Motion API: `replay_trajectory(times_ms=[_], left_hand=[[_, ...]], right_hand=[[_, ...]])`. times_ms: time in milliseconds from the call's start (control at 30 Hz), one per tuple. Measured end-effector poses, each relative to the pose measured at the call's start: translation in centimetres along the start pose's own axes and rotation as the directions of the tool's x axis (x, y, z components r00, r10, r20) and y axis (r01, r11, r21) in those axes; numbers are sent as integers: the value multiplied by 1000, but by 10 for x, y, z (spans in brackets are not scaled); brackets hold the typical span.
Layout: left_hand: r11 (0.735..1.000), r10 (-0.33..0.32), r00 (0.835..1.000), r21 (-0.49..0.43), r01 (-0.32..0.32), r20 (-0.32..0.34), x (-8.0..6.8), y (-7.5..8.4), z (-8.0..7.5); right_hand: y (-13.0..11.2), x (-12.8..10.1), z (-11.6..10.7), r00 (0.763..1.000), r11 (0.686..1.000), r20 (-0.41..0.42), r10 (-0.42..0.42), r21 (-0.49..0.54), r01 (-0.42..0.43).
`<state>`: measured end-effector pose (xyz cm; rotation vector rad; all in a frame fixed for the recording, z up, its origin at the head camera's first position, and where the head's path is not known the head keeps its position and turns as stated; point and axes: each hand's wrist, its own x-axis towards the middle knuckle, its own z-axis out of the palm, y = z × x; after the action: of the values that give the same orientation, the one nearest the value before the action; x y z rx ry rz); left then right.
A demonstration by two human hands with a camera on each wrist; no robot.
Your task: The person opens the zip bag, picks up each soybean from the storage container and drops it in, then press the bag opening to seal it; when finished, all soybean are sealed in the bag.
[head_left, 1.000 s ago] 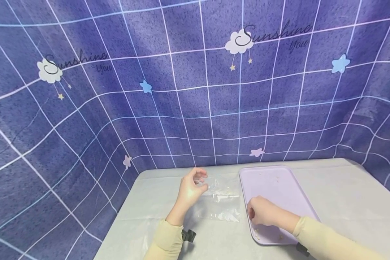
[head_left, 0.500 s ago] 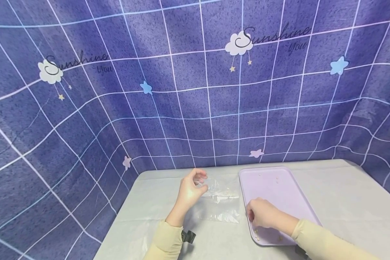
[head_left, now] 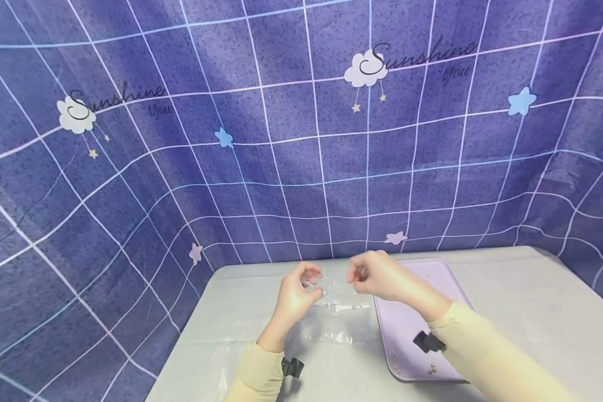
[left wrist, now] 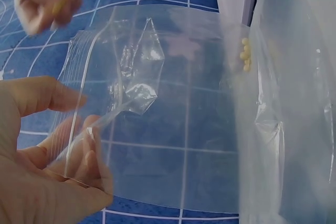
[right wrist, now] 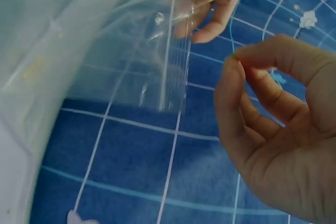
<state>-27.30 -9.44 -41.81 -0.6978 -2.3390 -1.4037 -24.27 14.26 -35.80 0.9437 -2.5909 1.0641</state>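
My left hand holds a clear zip bag by its zip-strip end, the mouth spread between thumb and fingers. In the left wrist view, several small yellow beans sit together at the far end of the bag. My right hand hovers above the tray's left edge, close to the bag's mouth. Between its thumb and forefinger it pinches a small yellow bean; in the right wrist view the fingertips mostly hide it.
A pale purple tray lies on the right of the white-covered table. Several loose beans rest in its near end, with more by its near left corner. A blue gridded curtain encloses the back and sides.
My right hand has risen from the tray's near left side and moved away and left toward the bag's mouth, with a bean in its fingertips. My left hand stays in place holding the bag.
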Motion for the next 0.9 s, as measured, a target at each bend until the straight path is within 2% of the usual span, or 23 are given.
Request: replay_trajectory(times_ms=[133, 300, 467, 633, 767, 900], left_hand=[[1000, -2, 1000, 2, 2, -2, 1, 0, 1], [1000, 9, 1000, 2, -9, -3, 2, 0, 3], [1000, 9, 1000, 3, -9, -5, 4, 0, 3], [1000, 2, 1000, -5, -2, -13, 4, 0, 1], [1000, -5, 1000, -8, 5, -3, 4, 1, 1], [1000, -19, 1000, 0, 19, -2, 4, -1, 1]], right_hand=[[3, 24, 16, 998, 993, -43, -47, -107, 42], [12, 33, 30, 998, 974, -53, -43, -223, 30], [12, 31, 26, 992, 977, -94, -83, -202, 62], [7, 21, 10, 991, 992, -110, -75, -105, 64], [9, -4, -6, 999, 1000, -48, -10, -13, 10], [16, -36, -13, 991, 997, 111, 74, -14, -72]])
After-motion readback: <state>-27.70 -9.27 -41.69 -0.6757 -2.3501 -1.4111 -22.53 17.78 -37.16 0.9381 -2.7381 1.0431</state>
